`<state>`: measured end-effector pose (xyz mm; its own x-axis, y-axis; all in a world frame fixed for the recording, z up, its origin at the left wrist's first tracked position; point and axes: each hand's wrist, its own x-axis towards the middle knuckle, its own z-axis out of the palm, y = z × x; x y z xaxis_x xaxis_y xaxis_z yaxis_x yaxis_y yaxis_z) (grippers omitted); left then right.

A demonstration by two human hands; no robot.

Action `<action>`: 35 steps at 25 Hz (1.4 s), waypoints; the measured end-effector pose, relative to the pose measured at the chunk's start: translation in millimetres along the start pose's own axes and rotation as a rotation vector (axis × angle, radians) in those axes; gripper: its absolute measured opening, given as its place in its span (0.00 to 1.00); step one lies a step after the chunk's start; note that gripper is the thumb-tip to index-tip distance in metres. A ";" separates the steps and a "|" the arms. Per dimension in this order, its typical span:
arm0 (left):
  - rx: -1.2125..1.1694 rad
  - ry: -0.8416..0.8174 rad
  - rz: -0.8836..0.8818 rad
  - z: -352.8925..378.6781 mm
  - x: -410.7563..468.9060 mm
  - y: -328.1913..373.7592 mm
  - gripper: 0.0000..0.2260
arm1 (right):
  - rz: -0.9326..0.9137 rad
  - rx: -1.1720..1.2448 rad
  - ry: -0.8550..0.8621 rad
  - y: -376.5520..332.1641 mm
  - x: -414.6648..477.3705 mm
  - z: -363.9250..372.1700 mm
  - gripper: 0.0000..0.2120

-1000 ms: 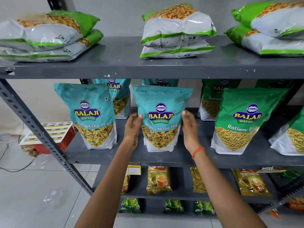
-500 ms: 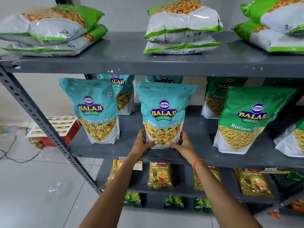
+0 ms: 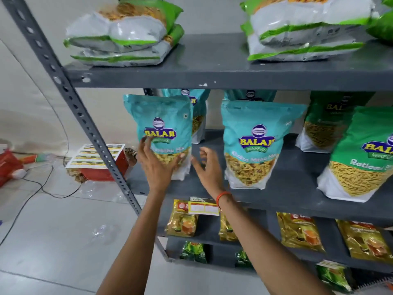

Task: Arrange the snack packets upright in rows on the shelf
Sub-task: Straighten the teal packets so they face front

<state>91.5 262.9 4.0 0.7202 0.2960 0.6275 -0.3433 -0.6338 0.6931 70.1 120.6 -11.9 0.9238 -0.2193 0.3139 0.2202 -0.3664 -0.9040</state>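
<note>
On the grey middle shelf two teal Balaji packets stand upright in the front row, a left one and a middle one. A green Ratlami packet stands to their right. My left hand lies spread against the lower front of the left teal packet, fingers near its left edge. My right hand hovers in the gap between the two teal packets, fingers apart and curled, holding nothing. More teal packets and a green one stand in the back row.
Green-and-white packets lie flat in stacks on the top shelf, at the left and right. The slanted perforated shelf post is just left of my hands. Gold packets fill the lower shelf. A red box and a cable are on the floor.
Both hands left the base of the middle teal packet and moved left. The left hand now rests on the left teal packet. The view swung left as well.
</note>
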 end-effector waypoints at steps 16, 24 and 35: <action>-0.377 -0.813 -0.601 -12.4 31.2 -83.1 0.30 | 0.389 0.225 -0.222 42.1 4.6 30.6 0.31; -0.634 -0.624 -0.668 -27.1 69.5 -61.3 0.13 | 0.373 0.167 -0.243 35.7 8.3 33.0 0.34; -0.798 -0.345 -0.749 -28.2 112.1 -21.3 0.03 | 0.113 0.239 0.338 -53.9 56.4 25.9 0.13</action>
<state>162.5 329.8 69.6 0.9896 0.1183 -0.0824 0.0450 0.2892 0.9562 118.4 151.4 47.0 0.8001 -0.5449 0.2508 0.2269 -0.1121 -0.9674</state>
